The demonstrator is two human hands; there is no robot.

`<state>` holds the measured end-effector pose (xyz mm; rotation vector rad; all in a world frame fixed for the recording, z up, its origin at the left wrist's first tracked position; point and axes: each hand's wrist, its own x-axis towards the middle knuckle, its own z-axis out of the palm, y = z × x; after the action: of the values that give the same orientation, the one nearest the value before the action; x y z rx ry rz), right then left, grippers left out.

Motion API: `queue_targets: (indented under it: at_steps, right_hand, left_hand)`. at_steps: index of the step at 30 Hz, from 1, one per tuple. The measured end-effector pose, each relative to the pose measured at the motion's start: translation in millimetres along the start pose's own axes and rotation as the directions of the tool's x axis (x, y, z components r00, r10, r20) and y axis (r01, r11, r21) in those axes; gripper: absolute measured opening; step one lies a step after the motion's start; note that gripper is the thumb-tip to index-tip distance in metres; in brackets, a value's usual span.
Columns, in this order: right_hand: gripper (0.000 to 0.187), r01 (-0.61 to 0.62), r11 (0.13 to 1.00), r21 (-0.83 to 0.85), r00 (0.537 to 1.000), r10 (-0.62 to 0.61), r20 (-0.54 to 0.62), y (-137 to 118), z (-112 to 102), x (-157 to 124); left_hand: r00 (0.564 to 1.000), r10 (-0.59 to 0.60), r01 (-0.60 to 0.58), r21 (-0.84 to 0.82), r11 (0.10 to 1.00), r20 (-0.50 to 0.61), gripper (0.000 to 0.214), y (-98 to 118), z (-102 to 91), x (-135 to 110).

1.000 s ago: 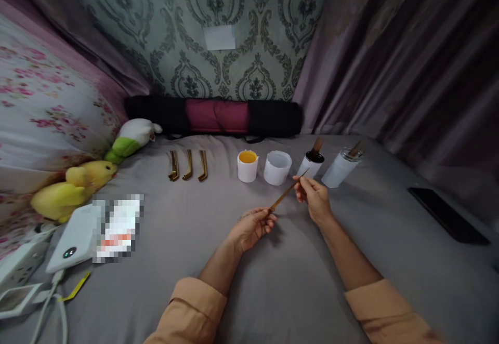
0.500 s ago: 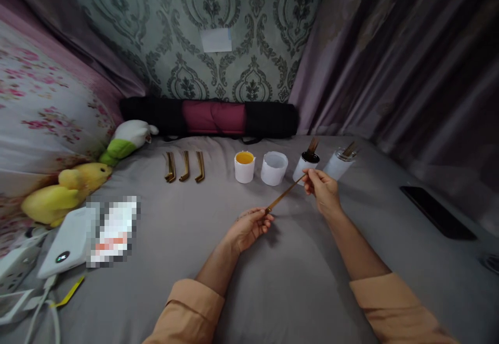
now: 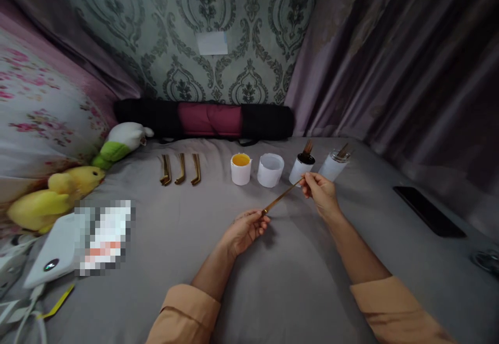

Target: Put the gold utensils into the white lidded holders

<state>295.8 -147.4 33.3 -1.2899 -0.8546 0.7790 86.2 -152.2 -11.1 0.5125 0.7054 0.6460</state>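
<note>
A thin golden-brown strip (image 3: 283, 197) is stretched at a slant between my two hands, above the grey bed sheet. My left hand (image 3: 248, 229) pinches its lower end, where a small shiny spot shows. The upper end sits between the thumb and fingers of my right hand (image 3: 319, 192), just in front of a white-wrapped cup with a dark rim (image 3: 301, 171). Brown strips stick out of that cup. To its right, a white-wrapped glass jar (image 3: 332, 170) also holds brown strips. A white cup (image 3: 270, 172) and a white cup with yellow inside (image 3: 240, 171) stand left of these.
Three groups of bent golden-brown strips (image 3: 180, 170) lie at the left. A black and maroon roll (image 3: 210, 120) lies along the wall. Plush toys (image 3: 58, 196), a power bank (image 3: 58, 250) and cables are on the left; a black phone (image 3: 429, 211) lies at the right.
The view has shifted slightly, moving the things a little to the left in the picture. Both hands keep their hold on the strip, in nearly the same pose.
</note>
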Motion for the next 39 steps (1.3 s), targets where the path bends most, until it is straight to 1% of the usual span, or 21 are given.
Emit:
queue_targets:
  at_steps: [6, 11, 16, 20, 25, 29, 31, 35, 39]
  right_hand:
    - [0.027, -0.005, 1.0, -0.02, 1.0, 0.004, -0.009, -4, -3, 0]
    - [0.026, 0.027, 0.999, -0.036, 0.999, -0.028, -0.034, -10, -12, 6]
    - [0.023, 0.069, 0.997, -0.042, 0.991, -0.073, -0.112, -30, -27, 14]
    - [0.02, 0.138, 0.989, -0.048, 0.974, -0.145, -0.173, -50, -41, 20]
    - [0.016, 0.202, 0.977, -0.066, 0.941, -0.212, -0.264, -72, -60, 25]
    - [0.014, 0.262, 0.958, -0.113, 0.91, -0.285, -0.3, -90, -73, 34]
    - [0.013, 0.305, 0.94, -0.151, 0.886, -0.338, -0.318, -99, -78, 40]
    - [0.012, 0.382, 0.895, -0.23, 0.839, -0.44, -0.319, -117, -79, 55]
    - [0.013, 0.417, 0.848, -0.328, 0.805, -0.512, -0.3, -130, -73, 70]
  left_hand:
    - [1.0, -0.006, 0.006, 0.002, 1.0, -0.004, 0.008, 2, 2.0, -2]
    - [1.0, -0.01, 0.01, -0.006, 1.0, -0.002, 0.01, 1, 0.1, -1]
    - [1.0, 0.001, -0.001, -0.017, 1.0, 0.001, 0.012, 1, -1.1, -2]
    - [1.0, -0.002, 0.002, -0.024, 1.0, 0.003, 0.012, 2, -1.2, -2]
    - [1.0, -0.005, 0.005, -0.029, 1.0, -0.005, 0.013, 2, -1.7, -2]
    - [1.0, -0.003, 0.003, -0.038, 0.999, -0.004, 0.013, 2, -1.5, -2]
    - [1.0, -0.003, 0.003, -0.042, 0.999, -0.009, 0.013, 2, -1.4, -2]
    - [1.0, -0.004, 0.004, -0.042, 0.999, -0.013, 0.013, 2, -2.1, -2]
    - [1.0, -0.003, 0.003, -0.043, 0.999, -0.009, 0.013, 2, -3.0, -1]
